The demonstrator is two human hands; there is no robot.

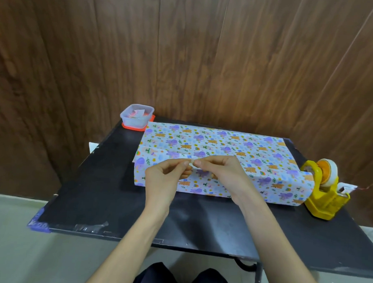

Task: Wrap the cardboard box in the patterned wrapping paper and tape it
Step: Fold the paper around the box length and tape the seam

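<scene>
Two hands point(165, 178) point(222, 174) pinch one tape strip point(190, 162).

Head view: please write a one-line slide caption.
Over the wrapped box, the left hand and right hand pinch a tape piece; yellow tape dispenser nearby.

left hand point(166, 178) and right hand point(221, 174), pinch to pinch

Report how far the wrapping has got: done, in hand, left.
Done: the patterned wrapping paper is folded over the box, its edges meeting along the top. In hand: the left hand and right hand pinch a short piece of tape over that seam. Left: sticking it down, then the ends, which look unfolded.
</scene>
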